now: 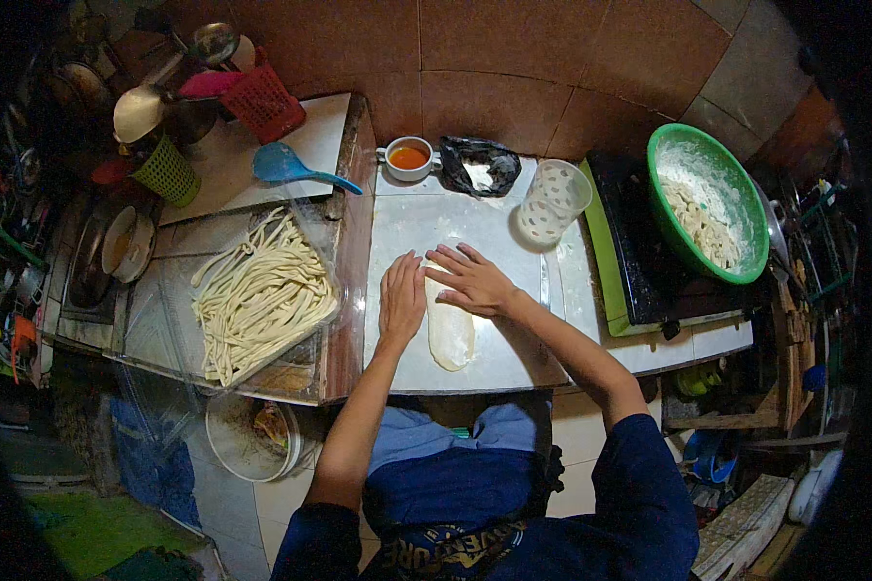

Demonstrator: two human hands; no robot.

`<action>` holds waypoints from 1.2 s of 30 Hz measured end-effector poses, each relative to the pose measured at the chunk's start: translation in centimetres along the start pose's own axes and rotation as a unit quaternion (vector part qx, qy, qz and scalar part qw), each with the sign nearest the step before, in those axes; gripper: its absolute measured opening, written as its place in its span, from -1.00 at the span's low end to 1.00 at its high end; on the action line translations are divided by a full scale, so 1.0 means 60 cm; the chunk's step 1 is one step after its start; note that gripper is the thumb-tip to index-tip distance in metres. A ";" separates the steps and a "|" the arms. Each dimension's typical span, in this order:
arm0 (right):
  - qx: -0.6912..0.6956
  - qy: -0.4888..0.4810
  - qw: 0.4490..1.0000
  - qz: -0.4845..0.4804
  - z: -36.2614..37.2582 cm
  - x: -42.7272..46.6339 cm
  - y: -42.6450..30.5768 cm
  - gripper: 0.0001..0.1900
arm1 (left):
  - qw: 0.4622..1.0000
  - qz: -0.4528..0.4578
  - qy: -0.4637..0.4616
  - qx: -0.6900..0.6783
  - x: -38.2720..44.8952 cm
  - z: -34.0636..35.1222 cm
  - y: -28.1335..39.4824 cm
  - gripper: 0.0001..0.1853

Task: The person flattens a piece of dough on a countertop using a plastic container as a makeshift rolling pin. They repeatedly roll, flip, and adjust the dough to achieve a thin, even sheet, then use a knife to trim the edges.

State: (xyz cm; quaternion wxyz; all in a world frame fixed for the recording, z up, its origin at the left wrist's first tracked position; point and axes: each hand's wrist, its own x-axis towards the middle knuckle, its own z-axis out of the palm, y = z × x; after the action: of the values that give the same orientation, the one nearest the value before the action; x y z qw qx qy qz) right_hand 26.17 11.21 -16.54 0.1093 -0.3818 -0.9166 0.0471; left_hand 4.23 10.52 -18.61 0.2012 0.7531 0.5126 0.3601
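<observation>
A long flattened piece of dough (pixel 451 340) lies on the white tiled counter (pixel 400 363) in front of me. My right hand (pixel 474 282) rests palm down over its far part, fingers spread. My left hand (pixel 402 294) lies flat along the dough's left edge, its fingers close together and pointing away from me. Neither hand grasps anything. Cut dough strips (pixel 265 301) are heaped in a clear plastic container to the left. On the right, a green plastic basin (pixel 759 254) contains flour and pieces of dough.
Behind the dough stand a cup of orange liquid (pixel 409 156), a black plastic bag with white powder (pixel 509 171) and a clear patterned plastic container (pixel 552 207). A blue rice paddle (pixel 280 163) lies back left. The basin sits on a stove (pixel 639 290). A white bucket (pixel 251 443) is below left.
</observation>
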 end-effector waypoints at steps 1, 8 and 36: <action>0.001 0.001 1.000 0.007 0.002 0.000 -0.002 -0.32 | 1.000 0.004 0.003 0.002 0.000 0.000 -0.001 -0.51; 0.000 0.032 0.998 0.049 0.006 -0.008 -0.016 -0.31 | 1.000 0.003 0.001 0.006 -0.001 0.002 -0.001 -0.53; 0.046 0.078 0.984 0.152 0.029 -0.020 -0.106 -0.30 | 1.000 0.002 0.017 0.007 -0.004 0.000 0.001 -0.56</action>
State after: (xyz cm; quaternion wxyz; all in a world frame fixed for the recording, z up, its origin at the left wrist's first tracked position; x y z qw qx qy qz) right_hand 22.17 5.87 -17.37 0.1891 -0.5140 -0.8333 0.0752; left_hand 4.20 10.29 -18.65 0.1860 0.7492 0.5173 0.3696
